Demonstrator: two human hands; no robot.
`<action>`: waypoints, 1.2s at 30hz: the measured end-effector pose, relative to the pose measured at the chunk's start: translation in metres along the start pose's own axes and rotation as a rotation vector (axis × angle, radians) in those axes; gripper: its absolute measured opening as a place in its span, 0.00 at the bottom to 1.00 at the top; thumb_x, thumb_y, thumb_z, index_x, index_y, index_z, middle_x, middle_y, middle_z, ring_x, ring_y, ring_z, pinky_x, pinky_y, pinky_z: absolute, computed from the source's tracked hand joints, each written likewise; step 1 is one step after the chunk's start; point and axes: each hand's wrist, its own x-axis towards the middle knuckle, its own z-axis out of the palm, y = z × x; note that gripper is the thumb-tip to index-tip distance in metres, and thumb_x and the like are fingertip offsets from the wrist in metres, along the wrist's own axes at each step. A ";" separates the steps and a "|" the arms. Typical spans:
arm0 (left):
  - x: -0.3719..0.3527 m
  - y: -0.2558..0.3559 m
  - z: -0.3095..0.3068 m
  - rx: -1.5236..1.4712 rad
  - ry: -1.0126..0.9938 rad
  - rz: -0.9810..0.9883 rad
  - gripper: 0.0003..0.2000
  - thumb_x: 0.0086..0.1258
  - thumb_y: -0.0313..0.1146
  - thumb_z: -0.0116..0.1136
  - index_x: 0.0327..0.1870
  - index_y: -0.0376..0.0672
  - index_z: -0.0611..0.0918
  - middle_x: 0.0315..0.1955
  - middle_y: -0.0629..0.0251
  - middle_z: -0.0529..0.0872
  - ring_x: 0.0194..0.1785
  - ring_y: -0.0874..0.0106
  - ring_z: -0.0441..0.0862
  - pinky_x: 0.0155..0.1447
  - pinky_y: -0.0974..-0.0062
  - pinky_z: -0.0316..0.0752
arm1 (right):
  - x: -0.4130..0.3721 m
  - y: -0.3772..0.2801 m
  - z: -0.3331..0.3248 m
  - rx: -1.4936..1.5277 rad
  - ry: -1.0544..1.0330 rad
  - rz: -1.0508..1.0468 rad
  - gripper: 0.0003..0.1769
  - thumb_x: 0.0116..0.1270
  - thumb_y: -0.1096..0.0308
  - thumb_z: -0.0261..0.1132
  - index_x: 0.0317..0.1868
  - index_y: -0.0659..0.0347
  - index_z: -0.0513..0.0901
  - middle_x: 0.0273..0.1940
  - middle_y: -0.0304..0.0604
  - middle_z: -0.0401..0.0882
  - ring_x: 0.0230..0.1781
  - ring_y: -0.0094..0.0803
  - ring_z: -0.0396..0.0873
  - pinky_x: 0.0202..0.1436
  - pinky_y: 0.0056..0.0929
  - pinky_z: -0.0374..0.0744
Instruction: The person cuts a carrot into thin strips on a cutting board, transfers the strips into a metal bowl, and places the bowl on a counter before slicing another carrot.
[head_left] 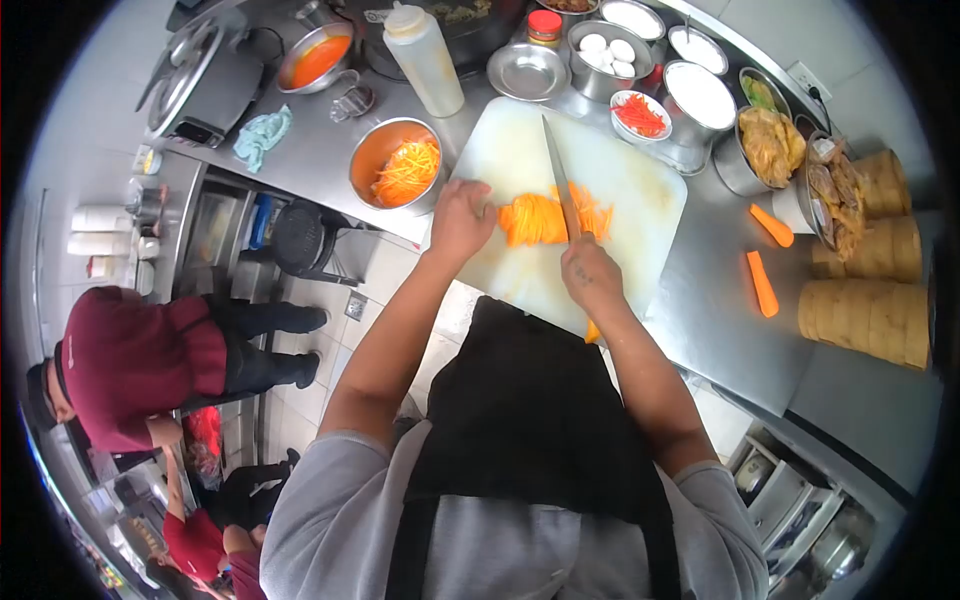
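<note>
My right hand (592, 272) is closed around the handle of a kitchen knife, and its long blade (562, 185) points away from me over the white cutting board (630, 190). Under and left of the blade lies a row of overlapping carrot slices (532, 220). Thin carrot shreds (594, 215) are to the right of the blade. My left hand (465, 222) is at the board's left edge, just left of the slices, its fingers loosely bent and apart with nothing seen in them. A small carrot piece (593, 331) lies by my right wrist.
A metal bowl of carrot shreds (408, 170) stands beside the board's left edge. Behind are a squeeze bottle (425, 65), a pot of eggs (607, 58) and a bowl of red strips (640, 115). Two carrot pieces (762, 285) and bamboo steamers (865, 315) are right. People work at left.
</note>
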 end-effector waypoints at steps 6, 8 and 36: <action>-0.019 -0.002 0.005 0.093 -0.185 -0.141 0.10 0.56 0.30 0.69 0.39 0.39 0.87 0.40 0.55 0.84 0.49 0.56 0.82 0.54 0.61 0.77 | 0.006 0.012 0.005 0.026 -0.013 -0.032 0.14 0.73 0.62 0.55 0.46 0.66 0.77 0.38 0.61 0.86 0.41 0.57 0.86 0.48 0.51 0.82; -0.015 0.002 0.007 0.105 -0.240 -0.210 0.09 0.55 0.29 0.67 0.37 0.42 0.87 0.38 0.54 0.84 0.48 0.53 0.82 0.54 0.60 0.78 | 0.007 0.014 0.003 0.027 -0.019 -0.059 0.14 0.73 0.62 0.55 0.46 0.66 0.77 0.39 0.60 0.86 0.42 0.57 0.86 0.49 0.51 0.82; -0.042 0.004 0.047 0.014 -0.093 -0.295 0.08 0.61 0.31 0.57 0.34 0.36 0.85 0.39 0.47 0.83 0.47 0.50 0.81 0.52 0.54 0.79 | 0.013 0.019 -0.002 0.054 -0.182 -0.128 0.23 0.79 0.55 0.44 0.51 0.69 0.74 0.35 0.59 0.81 0.20 0.51 0.82 0.31 0.43 0.83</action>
